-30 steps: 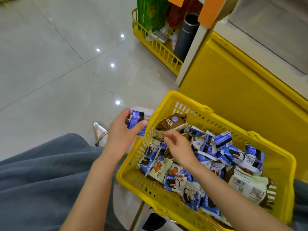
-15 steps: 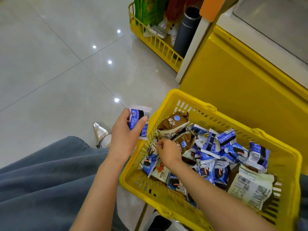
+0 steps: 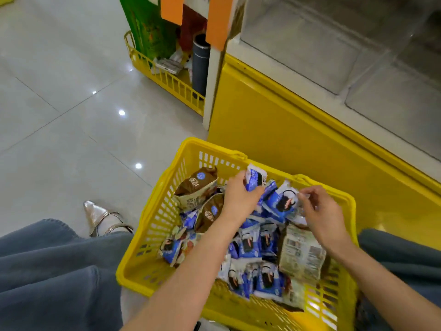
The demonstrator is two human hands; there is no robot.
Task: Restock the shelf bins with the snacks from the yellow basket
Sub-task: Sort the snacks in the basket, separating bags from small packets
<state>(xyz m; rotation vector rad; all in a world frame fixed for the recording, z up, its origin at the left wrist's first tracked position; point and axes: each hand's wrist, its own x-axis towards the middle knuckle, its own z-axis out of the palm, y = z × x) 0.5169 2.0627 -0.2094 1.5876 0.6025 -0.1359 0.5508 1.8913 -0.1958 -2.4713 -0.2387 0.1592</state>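
The yellow basket (image 3: pixel 152 235) sits on the floor in front of me, full of several blue-and-white snack packets (image 3: pixel 253 244), brown bags (image 3: pixel 195 185) and a pale packet (image 3: pixel 300 252). My left hand (image 3: pixel 238 199) is over the basket's far side and grips a blue-and-white packet (image 3: pixel 256 177). My right hand (image 3: pixel 322 213) is to its right and pinches the edge of another blue packet (image 3: pixel 281 201) lying on the heap. The shelf's clear bins (image 3: pixel 334 44) are at the upper right.
A yellow cabinet front (image 3: pixel 286 130) stands right behind the basket. A low yellow rack (image 3: pixel 167 77) with a green bag and a dark tube stands at the back. Grey tiled floor (image 3: pixel 59 103) lies to the left. My denim-clad knees and a silver shoe (image 3: pixel 97 216) flank the basket.
My left hand has carried its blue packet from outside the basket's left rim to over the far side. My right hand has moved from the left of the heap to the right.
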